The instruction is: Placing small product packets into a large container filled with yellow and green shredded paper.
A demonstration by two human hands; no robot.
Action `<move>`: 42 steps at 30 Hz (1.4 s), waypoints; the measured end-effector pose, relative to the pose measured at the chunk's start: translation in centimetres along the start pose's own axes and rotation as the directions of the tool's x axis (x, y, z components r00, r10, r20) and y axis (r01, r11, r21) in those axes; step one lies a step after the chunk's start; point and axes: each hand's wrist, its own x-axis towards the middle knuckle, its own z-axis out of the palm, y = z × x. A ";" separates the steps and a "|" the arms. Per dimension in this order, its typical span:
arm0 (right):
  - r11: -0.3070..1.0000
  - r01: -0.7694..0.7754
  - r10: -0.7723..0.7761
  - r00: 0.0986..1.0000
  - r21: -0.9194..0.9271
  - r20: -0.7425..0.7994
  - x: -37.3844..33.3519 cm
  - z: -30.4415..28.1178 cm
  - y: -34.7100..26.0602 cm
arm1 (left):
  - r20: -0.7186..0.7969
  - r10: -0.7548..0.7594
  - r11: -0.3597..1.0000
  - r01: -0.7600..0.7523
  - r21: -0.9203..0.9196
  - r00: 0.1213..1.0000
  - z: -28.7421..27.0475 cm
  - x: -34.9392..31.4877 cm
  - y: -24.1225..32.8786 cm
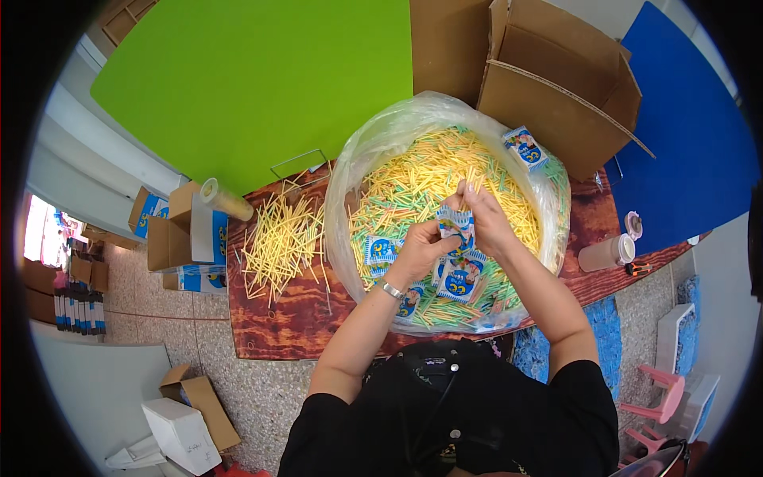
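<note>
My left hand (419,253) is closed on the lower part of a small blue-and-white packet (455,225), held upright over the pile. My right hand (489,219) is pinched at the packet's top, with a few thin yellow sticks seeming to stand up from its fingertips. Beneath both hands lies a large heap of thin yellow, green and orange sticks (425,163) in a big clear plastic bag (343,215). Similar packets (461,280) rest on the heap below my hands, and another packet (524,148) lies at its far right.
Loose yellow sticks (282,242) lie left of the bag on the red-brown table (270,330), near a clear cylinder (226,199) of sticks. An open cardboard box (548,107) stands at the far right. A lidded container (608,253) lies at the right edge. Cartons (181,230) sit at left.
</note>
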 end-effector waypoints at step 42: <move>-0.548 0.548 0.606 0.781 -0.632 0.152 0.1 13.6 -11.6 | -0.128 0.678 0.370 -0.186 0.910 0.723 -1.8 -6.9 3.7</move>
